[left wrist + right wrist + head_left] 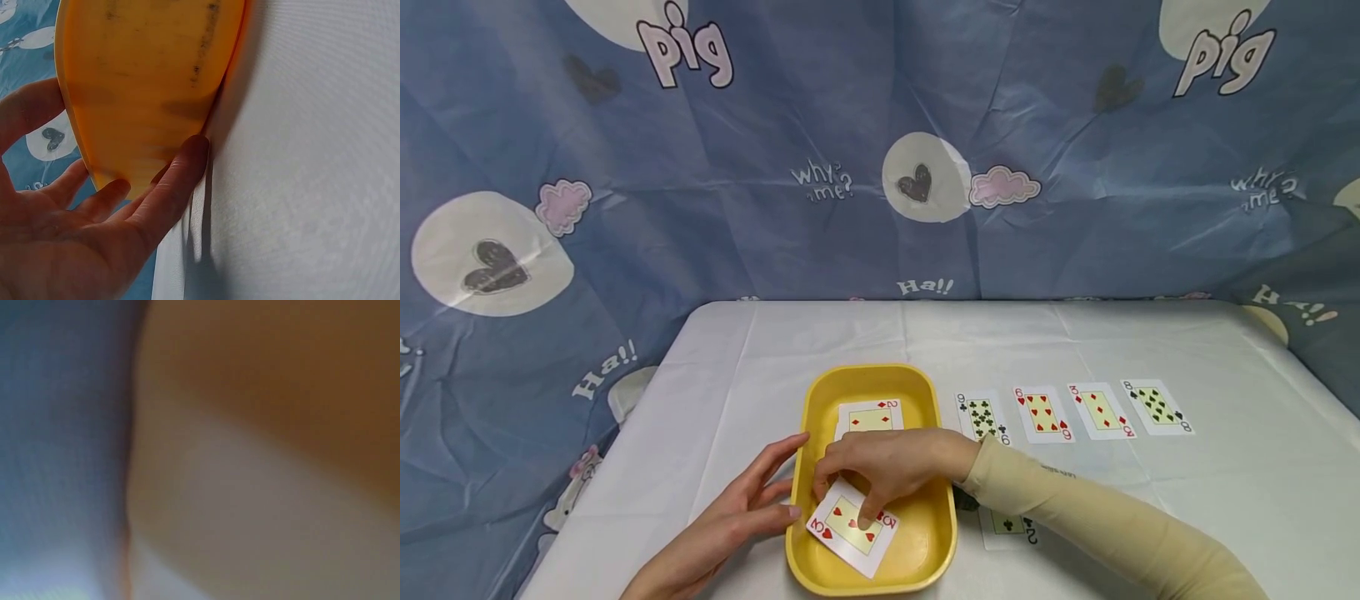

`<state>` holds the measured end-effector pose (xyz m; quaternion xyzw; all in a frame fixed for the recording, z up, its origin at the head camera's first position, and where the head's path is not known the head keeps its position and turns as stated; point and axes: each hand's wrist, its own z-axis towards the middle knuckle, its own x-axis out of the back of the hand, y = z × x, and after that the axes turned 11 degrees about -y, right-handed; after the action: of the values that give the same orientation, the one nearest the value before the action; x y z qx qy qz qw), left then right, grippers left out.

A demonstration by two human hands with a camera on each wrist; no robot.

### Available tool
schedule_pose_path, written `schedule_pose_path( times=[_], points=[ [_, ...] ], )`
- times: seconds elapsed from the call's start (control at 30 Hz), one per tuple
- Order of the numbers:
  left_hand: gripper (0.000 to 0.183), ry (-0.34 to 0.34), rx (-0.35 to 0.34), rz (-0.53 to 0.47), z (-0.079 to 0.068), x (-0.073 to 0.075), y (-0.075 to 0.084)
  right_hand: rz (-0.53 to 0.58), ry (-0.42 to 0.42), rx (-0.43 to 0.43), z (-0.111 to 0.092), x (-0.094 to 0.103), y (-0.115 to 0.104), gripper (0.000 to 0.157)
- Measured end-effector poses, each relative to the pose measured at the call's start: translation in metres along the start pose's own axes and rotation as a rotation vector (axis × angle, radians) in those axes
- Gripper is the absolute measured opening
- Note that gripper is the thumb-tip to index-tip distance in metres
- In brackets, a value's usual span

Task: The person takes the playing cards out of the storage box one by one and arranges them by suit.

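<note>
A yellow tray [921, 392] stands on the table in the head view. Inside it, my right hand [891, 467] pinches a three of hearts card [850, 533], the thumb on its face and the other fingers partly hidden behind it. A two of diamonds card [870, 417] lies farther back in the tray, its lower part covered by that hand. My left hand [737, 517] rests against the tray's left side with fingers spread. In the left wrist view, fingertips [195, 150] touch the tray's outer wall [150, 100]. The right wrist view is a blur.
Right of the tray, a row of face-up cards holds a clubs card [979, 414], a six of hearts [1043, 414], a three of diamonds [1102, 410] and a spades card [1157, 407]. My right forearm partly covers a two of clubs [1009, 533]. A blue printed curtain [850, 250] hangs behind the table.
</note>
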<state>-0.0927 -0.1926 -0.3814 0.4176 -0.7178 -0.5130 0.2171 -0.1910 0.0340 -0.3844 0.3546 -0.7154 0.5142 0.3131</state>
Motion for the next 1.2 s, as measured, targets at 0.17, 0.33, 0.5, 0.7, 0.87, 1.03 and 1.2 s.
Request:
schedule_pose_path(
  times=[0.17, 0.33, 0.5, 0.7, 0.87, 1.03, 1.2],
  points=[
    [0.073, 0.006, 0.005, -0.002, 0.000, -0.001, 0.001, 0.026, 0.045, 0.013, -0.001, 0.000, 0.001, 0.044],
    [0.073, 0.006, -0.002, -0.001, 0.000, -0.002, 0.002, 0.071, 0.084, -0.018, -0.004, 0.003, 0.000, 0.037],
    [0.073, 0.022, -0.001, 0.000, 0.002, -0.002, 0.001, 0.094, 0.125, -0.042, -0.005, 0.005, 0.001, 0.033],
    [0.073, 0.029, 0.008, -0.009, 0.004, -0.001, 0.000, 0.082, 0.207, -0.056, -0.009, 0.008, 0.003, 0.034],
    [0.073, 0.004, -0.002, -0.019, 0.003, 0.000, -0.001, 0.124, 0.255, -0.072, -0.018, 0.010, 0.002, 0.032],
    [0.073, -0.006, -0.008, -0.017, 0.002, 0.000, -0.001, 0.187, 0.281, -0.084, -0.027, 0.010, 0.000, 0.032],
    [0.073, -0.013, -0.015, -0.025, 0.001, 0.001, -0.002, 0.282, 0.326, -0.103, -0.037, 0.008, -0.003, 0.033]
  ],
)
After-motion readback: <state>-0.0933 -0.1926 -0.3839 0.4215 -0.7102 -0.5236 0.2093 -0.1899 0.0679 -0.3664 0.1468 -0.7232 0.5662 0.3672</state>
